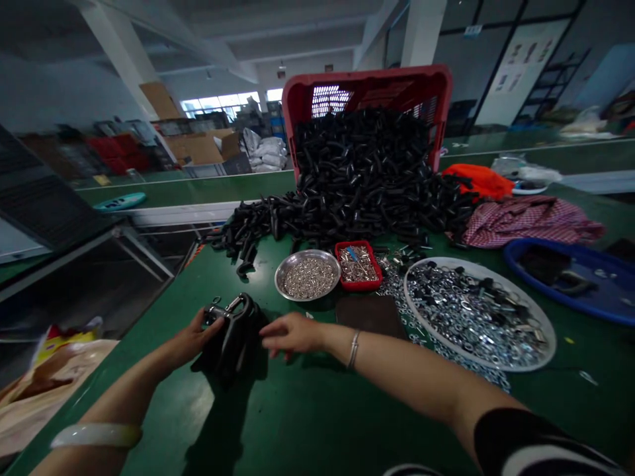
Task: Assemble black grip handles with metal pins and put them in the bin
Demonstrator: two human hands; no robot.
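Observation:
At the left of the head view, my left hand has its thumb and fingers closed on a black curved part with a metal fitting. Several similar black curved parts stand bunched together on the green table right beside it. My right hand is just to the right of that bunch, fingers stretched toward it and slightly apart, with nothing visible in them. Its fingertips look close to the black parts; whether they touch is unclear. The undersides of the bunched parts are dark and hard to make out.
A metal bowl of small pieces and a red tray of pins stand ahead. Behind them, a tipped red crate spills black parts. Rightward are a white tray of metal pieces, a blue tray and a checked cloth.

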